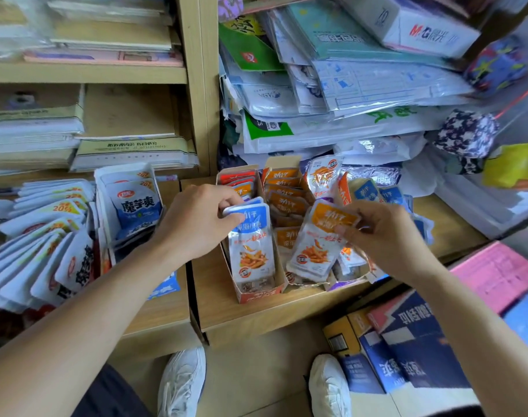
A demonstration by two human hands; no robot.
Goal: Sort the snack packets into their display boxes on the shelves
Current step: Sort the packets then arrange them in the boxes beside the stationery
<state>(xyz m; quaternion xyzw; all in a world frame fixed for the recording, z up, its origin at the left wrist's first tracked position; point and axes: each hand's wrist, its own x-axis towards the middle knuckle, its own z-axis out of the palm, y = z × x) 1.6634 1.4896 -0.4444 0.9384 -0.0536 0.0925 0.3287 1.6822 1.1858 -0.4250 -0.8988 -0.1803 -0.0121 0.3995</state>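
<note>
Wooden shelves crowded with stacked paper goods (362, 85) fill the background, and on the lower shelf (226, 314) two cardboard display boxes are set side by side. A small bunch of blue-topped packets (250, 236) is held upright at the front of the left display box (258, 293). It is gripped at its top edge by the left hand (196, 224), whose fingers (231, 203) are curled over it, with the thumb pressed on its face. An orange-topped packet (316, 245) is pinched near its top by the curled fingers of the right hand (383, 233) and held tilted over the front end of the right display box (282, 162), which is filled with orange packets. White-and-blue packets (46, 236) are fanned out on the neighbouring shelf to the left.
</note>
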